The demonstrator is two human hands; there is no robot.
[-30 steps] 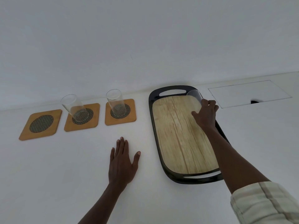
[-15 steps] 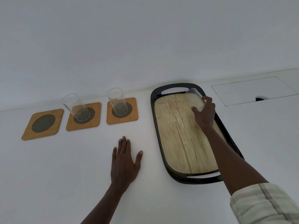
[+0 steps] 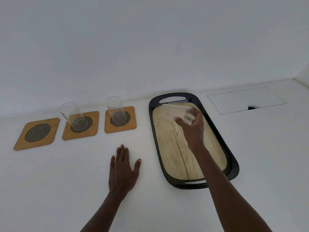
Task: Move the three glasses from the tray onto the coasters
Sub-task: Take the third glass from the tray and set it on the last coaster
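Right hand was over the far part of the tray, fingers and thumb wrapped around the third glass. Glass was tipped on its side, base toward the palm and mouth pointing left, blurred, apparently lifted clear of the wooden tray floor, though contact could not be told for sure. Forearm crossed the tray's near right part, down toward the near right corner of the view.

Left hand lay flat on the white table, palm down, fingers together and thumb spread to the right, holding nothing, just left of the tray's near end.

Far left on the table sat three square wooden coasters in a row. Right coaster, nearest the tray, carried an upright clear glass on its dark mesh centre. Middle coaster carried another upright glass. Left coaster stood bare, mesh disc fully showing.

Beyond the tray to the right, a rectangular flush panel with a small dark notch was set into the tabletop.
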